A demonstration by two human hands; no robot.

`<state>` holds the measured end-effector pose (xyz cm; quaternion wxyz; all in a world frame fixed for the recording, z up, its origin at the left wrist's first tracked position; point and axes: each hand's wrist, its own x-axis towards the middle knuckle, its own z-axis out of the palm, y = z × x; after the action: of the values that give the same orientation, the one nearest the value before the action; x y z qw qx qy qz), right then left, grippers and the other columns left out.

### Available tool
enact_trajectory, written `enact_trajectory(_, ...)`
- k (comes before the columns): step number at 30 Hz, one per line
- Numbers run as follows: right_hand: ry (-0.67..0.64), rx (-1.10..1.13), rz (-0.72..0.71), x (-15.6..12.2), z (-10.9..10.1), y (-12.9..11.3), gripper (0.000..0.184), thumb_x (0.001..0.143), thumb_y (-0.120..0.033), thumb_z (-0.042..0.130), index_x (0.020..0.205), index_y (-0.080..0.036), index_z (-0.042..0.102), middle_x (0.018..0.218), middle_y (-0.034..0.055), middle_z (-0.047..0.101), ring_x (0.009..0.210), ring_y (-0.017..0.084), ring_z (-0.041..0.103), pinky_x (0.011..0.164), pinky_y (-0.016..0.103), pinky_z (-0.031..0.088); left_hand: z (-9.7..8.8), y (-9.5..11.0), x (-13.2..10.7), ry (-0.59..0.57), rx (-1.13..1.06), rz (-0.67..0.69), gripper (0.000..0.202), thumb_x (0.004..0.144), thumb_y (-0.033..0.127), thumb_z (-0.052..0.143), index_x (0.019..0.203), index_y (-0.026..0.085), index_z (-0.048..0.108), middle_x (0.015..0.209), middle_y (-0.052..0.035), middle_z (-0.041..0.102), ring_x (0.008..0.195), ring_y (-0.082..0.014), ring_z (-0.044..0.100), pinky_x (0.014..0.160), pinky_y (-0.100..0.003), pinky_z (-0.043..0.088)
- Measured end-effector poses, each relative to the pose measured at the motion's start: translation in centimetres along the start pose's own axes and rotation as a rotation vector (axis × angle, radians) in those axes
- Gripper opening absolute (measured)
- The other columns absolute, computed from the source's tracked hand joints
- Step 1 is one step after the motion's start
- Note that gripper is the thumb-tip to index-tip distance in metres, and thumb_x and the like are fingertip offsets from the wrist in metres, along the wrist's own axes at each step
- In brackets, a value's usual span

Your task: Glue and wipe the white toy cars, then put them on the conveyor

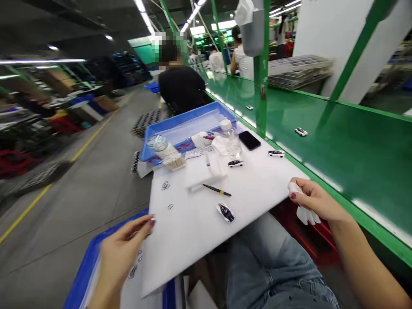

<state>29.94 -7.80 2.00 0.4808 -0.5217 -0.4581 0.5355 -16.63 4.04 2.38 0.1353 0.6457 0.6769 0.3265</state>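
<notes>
Right hand [318, 201] has its fingers closed on a bunched white cloth [304, 214] at lower right, while the blurred left hand [124, 253] curls at the near edge of the white board [206, 240], so I can't tell if it's pinching anything. Tip: a tight bunch keeps a clean bit of cloth facing out. Up the board sit a small wire ring [170, 206], a toy car [225, 212] and a black-and-yellow stick [217, 190], then a blue tray [189, 128] and phone [249, 140] by the green conveyor [337, 163].

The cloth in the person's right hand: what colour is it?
White, best seen in the head view, where the cloth bunches in the right hand.
</notes>
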Motion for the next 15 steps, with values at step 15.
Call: enact_trajectory(15,1.082,-0.701,0.236,15.1,-19.7,-0.5,0.025,0.074,-0.03,0.077,0.085,-0.016,0.058,0.087,0.0071,0.063,0.08,0.02,0.057,0.069,0.032,0.046,9.5,-2.7,1.3,-0.226,0.133,0.339,0.043,0.076,0.058,0.054,0.097,0.03,0.078,0.107,-0.0073,0.072,0.098,-0.0311,0.071,0.086,-0.043,0.059)
